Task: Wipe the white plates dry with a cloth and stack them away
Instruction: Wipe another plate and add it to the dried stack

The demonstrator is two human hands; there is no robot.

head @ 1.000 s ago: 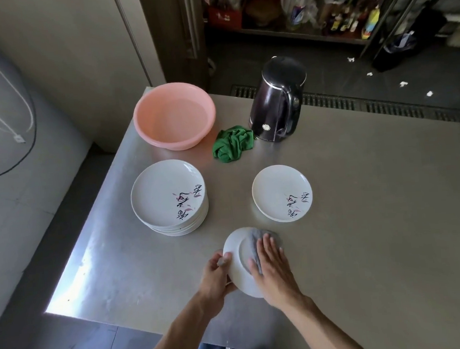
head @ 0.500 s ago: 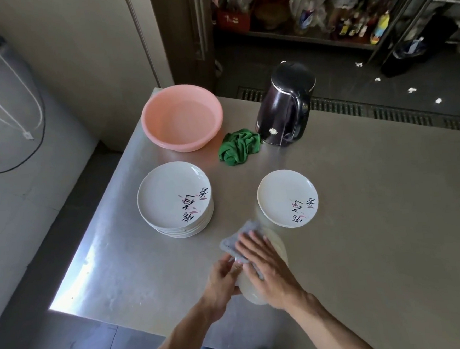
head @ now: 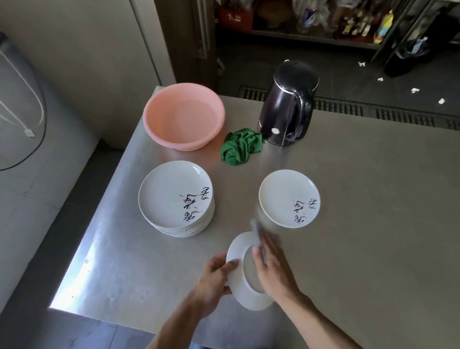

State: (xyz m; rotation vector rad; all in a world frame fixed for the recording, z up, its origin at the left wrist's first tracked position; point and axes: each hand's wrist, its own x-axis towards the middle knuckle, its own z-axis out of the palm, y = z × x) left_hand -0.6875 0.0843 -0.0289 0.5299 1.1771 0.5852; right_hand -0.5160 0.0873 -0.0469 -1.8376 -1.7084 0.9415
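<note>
Your left hand (head: 212,282) grips the white plate (head: 241,288) at its left rim, thumb over the edge, and holds it tilted above the table (head: 376,218). Your right hand (head: 273,269) lies with its fingers almost straight on the plate and presses the grey cloth (head: 259,233), which is blurred. Beyond your left hand stands the stack of plates (head: 174,197). Just beyond your right hand lies a single plate (head: 289,197). Further beyond both hands are a green rag (head: 240,149), a pink basin (head: 184,116) and a dark kettle (head: 286,105).
</note>
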